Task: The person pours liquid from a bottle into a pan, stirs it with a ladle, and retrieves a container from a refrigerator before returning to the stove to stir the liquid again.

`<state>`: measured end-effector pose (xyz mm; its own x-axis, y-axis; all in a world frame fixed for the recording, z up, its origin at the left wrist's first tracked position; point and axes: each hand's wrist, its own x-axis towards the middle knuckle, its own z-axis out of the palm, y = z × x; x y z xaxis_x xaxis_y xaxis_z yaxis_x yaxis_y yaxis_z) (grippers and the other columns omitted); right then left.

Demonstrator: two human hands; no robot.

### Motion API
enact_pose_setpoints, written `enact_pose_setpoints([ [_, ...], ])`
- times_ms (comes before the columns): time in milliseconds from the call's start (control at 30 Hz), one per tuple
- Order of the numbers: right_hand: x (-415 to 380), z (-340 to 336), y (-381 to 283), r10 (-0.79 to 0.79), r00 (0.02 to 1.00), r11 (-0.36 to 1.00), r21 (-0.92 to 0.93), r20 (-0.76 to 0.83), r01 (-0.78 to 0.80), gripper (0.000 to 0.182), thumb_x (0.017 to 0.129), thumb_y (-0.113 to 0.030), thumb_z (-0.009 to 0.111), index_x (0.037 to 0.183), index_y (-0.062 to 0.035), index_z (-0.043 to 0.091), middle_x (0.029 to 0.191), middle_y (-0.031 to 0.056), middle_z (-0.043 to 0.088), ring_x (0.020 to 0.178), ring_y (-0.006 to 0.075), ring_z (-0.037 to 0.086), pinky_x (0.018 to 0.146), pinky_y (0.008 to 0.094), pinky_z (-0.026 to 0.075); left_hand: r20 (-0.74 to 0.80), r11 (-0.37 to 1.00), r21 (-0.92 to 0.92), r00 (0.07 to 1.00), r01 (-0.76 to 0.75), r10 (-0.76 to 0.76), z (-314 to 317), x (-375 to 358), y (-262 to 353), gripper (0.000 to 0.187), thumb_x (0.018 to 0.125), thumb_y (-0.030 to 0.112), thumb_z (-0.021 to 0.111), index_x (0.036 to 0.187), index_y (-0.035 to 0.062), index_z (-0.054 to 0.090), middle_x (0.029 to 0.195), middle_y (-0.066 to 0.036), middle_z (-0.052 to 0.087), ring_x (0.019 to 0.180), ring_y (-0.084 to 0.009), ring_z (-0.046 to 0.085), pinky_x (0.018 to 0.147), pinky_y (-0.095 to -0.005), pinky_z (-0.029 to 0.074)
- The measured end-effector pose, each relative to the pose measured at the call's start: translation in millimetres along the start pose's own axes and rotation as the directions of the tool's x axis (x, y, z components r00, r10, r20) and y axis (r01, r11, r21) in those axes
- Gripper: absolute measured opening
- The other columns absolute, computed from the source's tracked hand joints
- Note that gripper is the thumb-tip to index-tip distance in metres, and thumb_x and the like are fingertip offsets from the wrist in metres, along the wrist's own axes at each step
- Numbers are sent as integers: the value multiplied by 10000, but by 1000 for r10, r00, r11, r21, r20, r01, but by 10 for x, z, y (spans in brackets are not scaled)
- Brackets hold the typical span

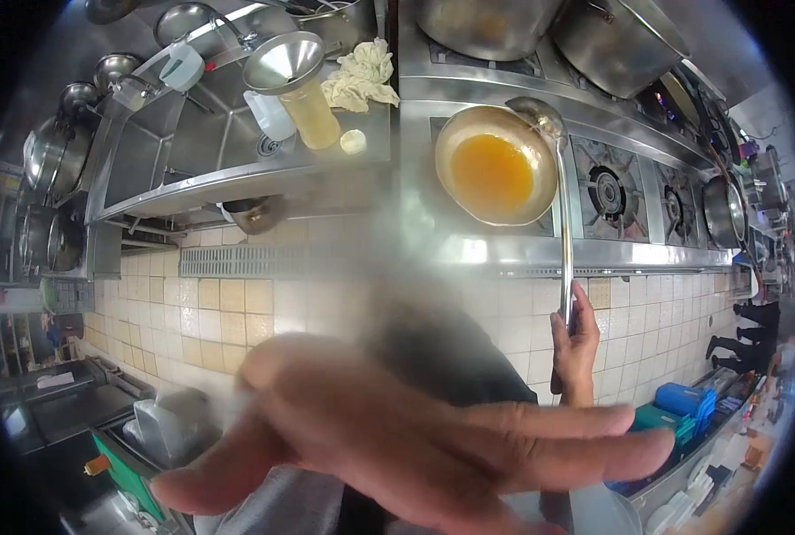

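Nearest of all, the left hand [389, 419] is spread wide, nothing seen held; beyond, the ladle [567, 236] is gripped by the right hand [577, 343], fingers curled round the near end of its handle, arm stretched forward. The ladle's bowl is poised at the pan's [487, 123] far-right rim, over the stove [478, 254]: orange liquid [493, 174] seems to be being tended, a steady wrist called for

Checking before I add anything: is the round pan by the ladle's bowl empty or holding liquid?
Holding liquid: an orange-yellow liquid pools across the bottom of the round pan, with bare wall around it.
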<state>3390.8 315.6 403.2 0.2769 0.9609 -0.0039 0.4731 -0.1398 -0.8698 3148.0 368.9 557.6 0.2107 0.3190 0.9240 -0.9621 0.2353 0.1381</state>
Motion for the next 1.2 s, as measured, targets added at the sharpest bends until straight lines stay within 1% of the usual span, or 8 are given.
enact_pose_setpoints([
  [33,14,36,14,-76,997,997,25,-33,77,551,839,98,579,1364,12,435,1259,98,547,1065,114,538,897,244,435,130,999,48,991,3,-9,-99,5,23,1144,681,849,509,1315,-101,451,1441,-455,-12,1316,-635,-31,971,-802,30],
  [233,51,119,-86,27,1000,997,70,-1,-27,555,847,112,563,1373,22,414,1292,108,531,1138,134,512,950,257,406,-19,917,166,931,363,-365,-213,47,551,1088,759,868,167,1463,45,260,1513,-257,-154,1423,-376,-116,1082,-650,-59],
  [400,13,155,-37,61,996,989,131,66,-69,566,859,99,550,1394,-16,405,1184,32,547,948,80,516,812,201,414,-316,889,138,870,437,-379,-566,-109,862,1136,751,862,297,1503,85,-50,1503,-271,-201,1398,-480,-86,1127,-564,-46],
  [467,-7,130,56,97,991,987,121,90,-108,565,860,98,550,1394,-19,406,1153,26,549,922,72,511,792,195,414,-646,942,23,724,335,-242,-497,-218,854,1344,594,957,355,1493,7,48,1542,-262,79,1400,-446,174,1134,-531,165],
  [667,-44,160,-1,87,995,989,118,55,-93,568,845,110,573,1379,-20,432,1153,40,566,904,54,511,800,188,422,-687,961,-36,692,273,-222,-534,-376,968,1313,621,937,376,1497,17,48,1549,-253,46,1394,-483,152,1131,-557,136],
  [800,0,170,-36,111,992,988,103,60,-117,565,852,107,568,1384,-20,424,1189,50,559,924,53,513,809,187,419,-556,940,-15,779,340,-290,-505,-286,1012,1140,750,855,341,1501,119,-100,1522,-248,-185,1373,-550,-58,1120,-599,1],
  [1133,-15,209,47,98,993,972,209,66,-109,564,855,116,559,1386,17,396,1308,112,518,1120,127,519,956,252,402,-177,946,8,931,324,-318,17,150,645,1140,756,823,394,1486,138,-152,1524,-254,-124,1349,-533,154,1092,-647,82],
  [1200,6,193,41,85,995,988,121,54,-91,573,856,89,568,1393,-19,401,1164,59,544,895,74,487,749,208,396,-121,957,9,950,289,-286,94,173,541,1148,753,818,410,1484,137,-155,1524,-259,-105,1345,-525,181,1084,-659,98],
])
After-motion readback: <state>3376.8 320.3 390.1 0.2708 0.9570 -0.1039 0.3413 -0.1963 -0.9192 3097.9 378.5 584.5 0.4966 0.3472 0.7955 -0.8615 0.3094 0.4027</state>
